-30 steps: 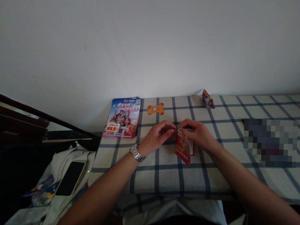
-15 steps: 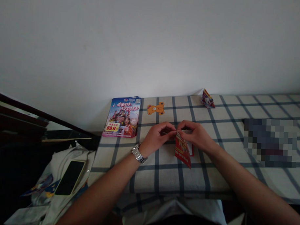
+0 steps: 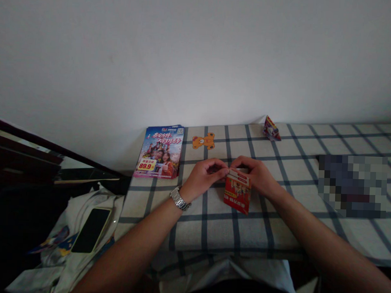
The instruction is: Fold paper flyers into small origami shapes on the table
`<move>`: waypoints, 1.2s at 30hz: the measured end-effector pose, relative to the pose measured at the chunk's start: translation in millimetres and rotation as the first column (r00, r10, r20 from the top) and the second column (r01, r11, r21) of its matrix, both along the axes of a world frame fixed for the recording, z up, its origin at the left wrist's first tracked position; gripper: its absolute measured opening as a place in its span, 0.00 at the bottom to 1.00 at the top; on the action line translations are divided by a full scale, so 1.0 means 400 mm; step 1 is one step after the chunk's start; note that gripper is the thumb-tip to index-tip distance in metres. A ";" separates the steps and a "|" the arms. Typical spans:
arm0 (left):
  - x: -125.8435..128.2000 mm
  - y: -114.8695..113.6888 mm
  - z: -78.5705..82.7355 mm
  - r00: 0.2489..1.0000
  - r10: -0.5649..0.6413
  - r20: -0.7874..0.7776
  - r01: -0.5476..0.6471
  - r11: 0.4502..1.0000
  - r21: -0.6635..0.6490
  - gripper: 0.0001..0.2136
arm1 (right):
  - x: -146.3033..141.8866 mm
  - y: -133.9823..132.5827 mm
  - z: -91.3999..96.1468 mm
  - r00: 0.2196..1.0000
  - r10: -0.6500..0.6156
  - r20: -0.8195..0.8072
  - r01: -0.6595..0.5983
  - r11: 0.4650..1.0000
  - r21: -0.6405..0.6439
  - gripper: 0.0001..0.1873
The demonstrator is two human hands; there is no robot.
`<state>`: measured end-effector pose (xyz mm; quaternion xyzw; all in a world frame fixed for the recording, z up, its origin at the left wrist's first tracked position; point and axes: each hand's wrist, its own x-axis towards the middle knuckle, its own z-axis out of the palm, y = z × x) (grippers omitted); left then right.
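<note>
A folded red flyer with printed lettering is between my hands, above the checked cloth. My left hand pinches its upper left corner with thumb and finger. On the other side my right hand grips the upper right edge; some of its fingers are hidden behind the paper. To the left of my hands lies a stack of flyers with a blue and pink print. Further back, near the wall, a small folded paper piece stands on the cloth.
A checked tablecloth covers the table against a pale wall. It bears a teddy bear print. At the right lies a blurred-out dark object. A phone rests on a white bag at lower left.
The red flyer has turned between my fingers, so its printed face now shows more broadly towards me. My hands have stayed nearly in place.
</note>
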<state>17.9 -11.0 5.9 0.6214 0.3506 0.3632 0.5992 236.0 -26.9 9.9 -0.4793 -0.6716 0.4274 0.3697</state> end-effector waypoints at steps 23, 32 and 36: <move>-0.014 0.010 0.006 0.987 0.159 -0.016 -0.157 0.982 0.103 0.14 | 0.013 0.003 0.008 0.993 -0.069 -0.097 0.060 0.994 -0.094 0.15; -0.012 0.009 -0.001 0.989 0.141 -0.048 -0.134 0.982 0.136 0.13 | 0.009 0.002 0.011 0.989 -0.083 -0.123 0.074 0.994 -0.078 0.14; -0.012 0.008 0.005 0.990 0.139 -0.029 -0.133 0.980 0.145 0.13 | 0.006 0.000 0.014 0.985 -0.097 -0.144 0.086 0.993 -0.084 0.15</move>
